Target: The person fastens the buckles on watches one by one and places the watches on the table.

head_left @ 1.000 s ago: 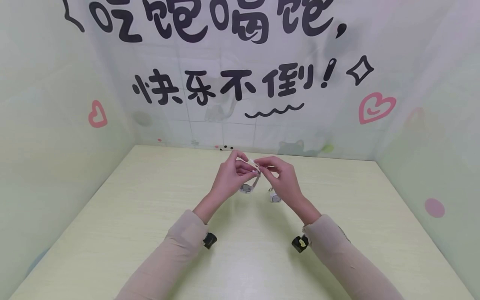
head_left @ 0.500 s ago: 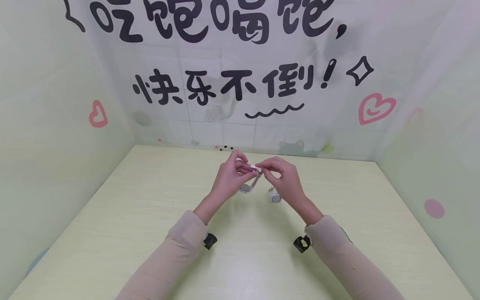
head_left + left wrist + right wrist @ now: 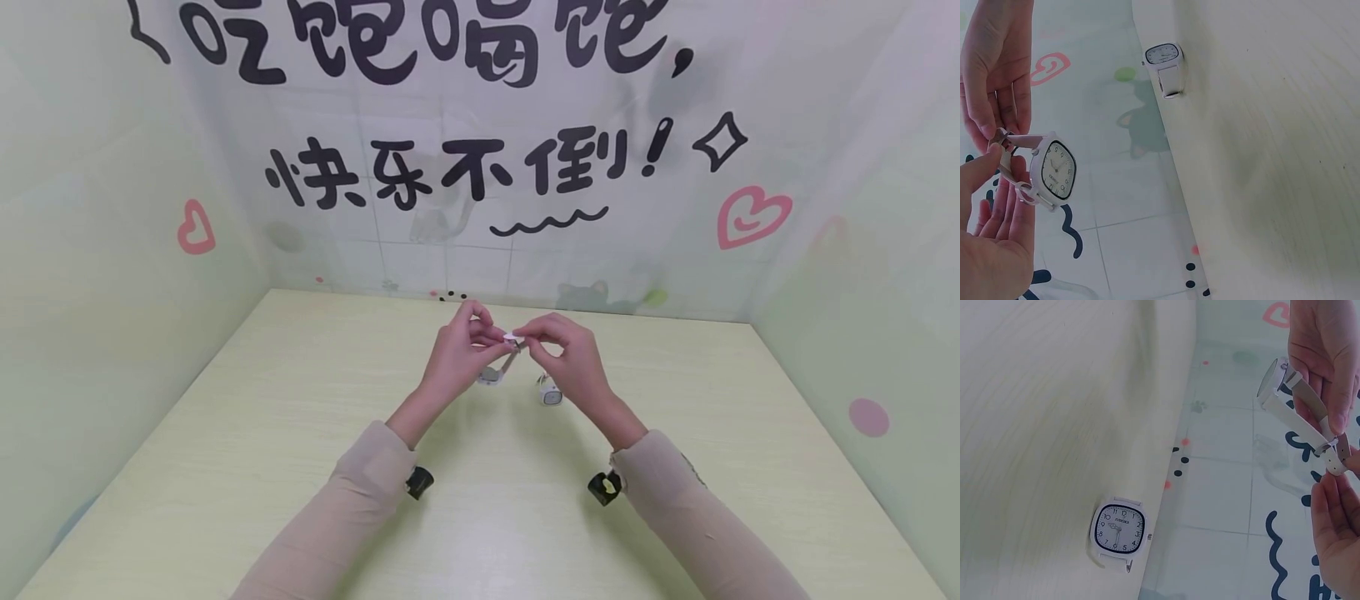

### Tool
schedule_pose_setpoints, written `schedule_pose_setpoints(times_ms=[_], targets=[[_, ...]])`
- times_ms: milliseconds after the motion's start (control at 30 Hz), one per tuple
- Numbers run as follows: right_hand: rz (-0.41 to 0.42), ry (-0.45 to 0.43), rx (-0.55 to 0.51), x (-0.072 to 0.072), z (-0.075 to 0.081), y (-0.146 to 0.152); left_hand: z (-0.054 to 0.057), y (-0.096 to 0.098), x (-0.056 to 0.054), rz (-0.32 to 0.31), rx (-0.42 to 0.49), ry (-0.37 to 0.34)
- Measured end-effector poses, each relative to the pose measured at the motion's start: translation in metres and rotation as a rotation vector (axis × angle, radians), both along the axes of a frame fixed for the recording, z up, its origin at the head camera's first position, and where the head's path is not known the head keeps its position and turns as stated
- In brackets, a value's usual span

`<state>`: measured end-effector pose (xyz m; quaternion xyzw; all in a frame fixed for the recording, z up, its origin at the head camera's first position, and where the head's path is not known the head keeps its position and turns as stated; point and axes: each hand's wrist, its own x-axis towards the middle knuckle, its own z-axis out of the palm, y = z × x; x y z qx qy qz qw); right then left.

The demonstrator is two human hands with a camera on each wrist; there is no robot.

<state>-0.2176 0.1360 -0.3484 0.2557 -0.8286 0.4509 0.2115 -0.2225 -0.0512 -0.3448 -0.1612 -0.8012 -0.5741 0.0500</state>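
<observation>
A white wristwatch (image 3: 1057, 169) with a squarish dial hangs in the air between both hands, its strap looped through the metal buckle (image 3: 1327, 447). My left hand (image 3: 467, 346) pinches the strap by the buckle with thumb and fingers. Opposite it, my right hand (image 3: 564, 346) pinches the white strap end (image 3: 1335, 465) between thumb and fingertips. The watch head (image 3: 491, 377) dangles below the left fingers in the head view. A second white wristwatch (image 3: 1117, 529) lies on the table, dial up, below the right hand; its black-rimmed dial shows in both wrist views.
The pale wooden table (image 3: 480, 517) runs back to a printed curtain (image 3: 480, 233) with black writing and pink hearts. Side curtains stand left and right. A black camera (image 3: 420, 482) sits under the left cuff, another camera (image 3: 603, 487) under the right.
My right hand has shifted slightly right. The white strap end, which pointed up between the hands, now lies lower and flatter at the fingertips. The left hand and the second wristwatch stay put.
</observation>
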Motion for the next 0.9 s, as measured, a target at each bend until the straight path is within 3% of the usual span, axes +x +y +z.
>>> schedule_pose_setpoints(times_ms=[367,900], targets=[[-0.011,0.008,-0.002,-0.0028,0.0007,0.0009,0.0047,0.0,-0.0012,0.01,-0.022,0.01],[-0.02,0.012,0.022,-0.0004,0.0035,0.0031,0.0031,0.0002,-0.0011,0.008,-0.004,0.002]])
